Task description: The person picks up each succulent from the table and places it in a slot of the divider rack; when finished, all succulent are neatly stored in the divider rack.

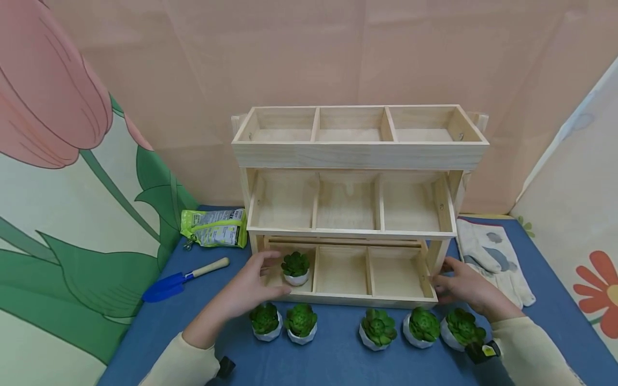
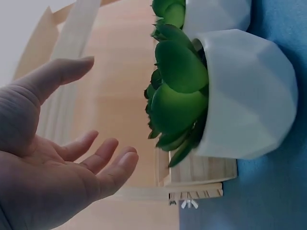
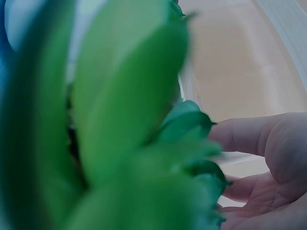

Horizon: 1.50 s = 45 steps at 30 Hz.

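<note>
Succulent (image 1: 295, 267) in tray (image 1: 343, 299), both hands' fingers (image 2: 117, 175) (image 3: 242, 188) parted, left wrist alone reveals wing nut (image 2: 189, 203)

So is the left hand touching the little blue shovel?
Apart. The head view shows a strip of blue tabletop between the left hand and the handle end of the little blue shovel.

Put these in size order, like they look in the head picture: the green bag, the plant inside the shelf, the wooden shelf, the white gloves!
Largest to smallest:
1. Wooden shelf
2. White gloves
3. Green bag
4. Plant inside the shelf
</note>
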Motion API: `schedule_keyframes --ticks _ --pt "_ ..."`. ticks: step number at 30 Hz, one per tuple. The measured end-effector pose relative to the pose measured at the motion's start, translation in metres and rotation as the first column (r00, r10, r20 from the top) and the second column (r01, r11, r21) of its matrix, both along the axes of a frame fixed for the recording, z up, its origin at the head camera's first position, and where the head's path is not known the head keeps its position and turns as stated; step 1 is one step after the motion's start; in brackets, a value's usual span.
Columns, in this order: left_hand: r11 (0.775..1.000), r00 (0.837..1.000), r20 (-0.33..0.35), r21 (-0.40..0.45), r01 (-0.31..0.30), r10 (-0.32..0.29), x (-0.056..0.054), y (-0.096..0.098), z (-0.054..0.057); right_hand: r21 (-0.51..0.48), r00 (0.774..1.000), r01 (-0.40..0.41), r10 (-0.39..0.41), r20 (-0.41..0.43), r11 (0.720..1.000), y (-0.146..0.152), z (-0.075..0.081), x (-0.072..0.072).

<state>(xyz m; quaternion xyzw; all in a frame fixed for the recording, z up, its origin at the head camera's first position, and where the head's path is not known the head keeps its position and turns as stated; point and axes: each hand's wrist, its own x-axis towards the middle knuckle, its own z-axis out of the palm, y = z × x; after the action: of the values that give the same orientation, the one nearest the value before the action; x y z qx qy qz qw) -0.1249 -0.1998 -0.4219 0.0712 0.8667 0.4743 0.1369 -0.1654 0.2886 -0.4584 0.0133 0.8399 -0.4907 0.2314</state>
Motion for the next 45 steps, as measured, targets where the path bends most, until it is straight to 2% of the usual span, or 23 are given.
schedule_keyframes --ticks 7,12,17,21,25,29,33,40,45 --pt "0.996 0.997 0.017 0.037 -0.081 0.081 0.017 -0.012 -0.004 0.002 1.0 0.002 -0.002 0.0 1.0 0.001 -0.001 0.0" --pt "0.989 0.993 0.027 0.095 -0.116 0.114 0.03 -0.022 -0.011 0.01 1.0 -0.003 0.003 -0.01 1.0 0.003 -0.002 0.0" --pt "0.986 0.991 0.031 0.1 -0.135 0.132 0.041 -0.032 -0.019 0.009 1.0 -0.01 0.01 -0.013 1.0 0.005 -0.002 0.0" --pt "0.989 0.994 0.019 0.101 -0.109 0.108 0.048 -0.042 -0.025 0.01 1.0 -0.007 0.007 -0.013 1.0 0.005 -0.002 0.001" --pt "0.99 0.998 0.019 0.13 -0.058 0.056 0.055 -0.053 -0.033 0.003 1.0 0.0 0.0 -0.007 1.0 0.004 -0.002 0.002" --pt "0.987 0.999 0.042 0.162 0.02 -0.027 0.061 -0.062 -0.044 0.003 1.0 0.0 0.0 -0.005 1.0 0.004 -0.003 0.002" --pt "0.982 0.992 0.07 0.164 0.094 -0.106 0.063 -0.066 -0.054 0.008 1.0 0.001 -0.001 -0.005 1.0 0.004 -0.003 0.001" --pt "0.984 0.98 0.149 0.14 0.108 -0.129 0.062 -0.064 -0.06 0.009 1.0 -0.006 0.006 -0.01 1.0 0.002 -0.002 -0.001" --pt "0.984 0.979 0.158 0.141 0.109 -0.131 0.06 -0.062 -0.063 0.01 1.0 -0.002 0.002 -0.009 1.0 0.0 0.0 0.001"
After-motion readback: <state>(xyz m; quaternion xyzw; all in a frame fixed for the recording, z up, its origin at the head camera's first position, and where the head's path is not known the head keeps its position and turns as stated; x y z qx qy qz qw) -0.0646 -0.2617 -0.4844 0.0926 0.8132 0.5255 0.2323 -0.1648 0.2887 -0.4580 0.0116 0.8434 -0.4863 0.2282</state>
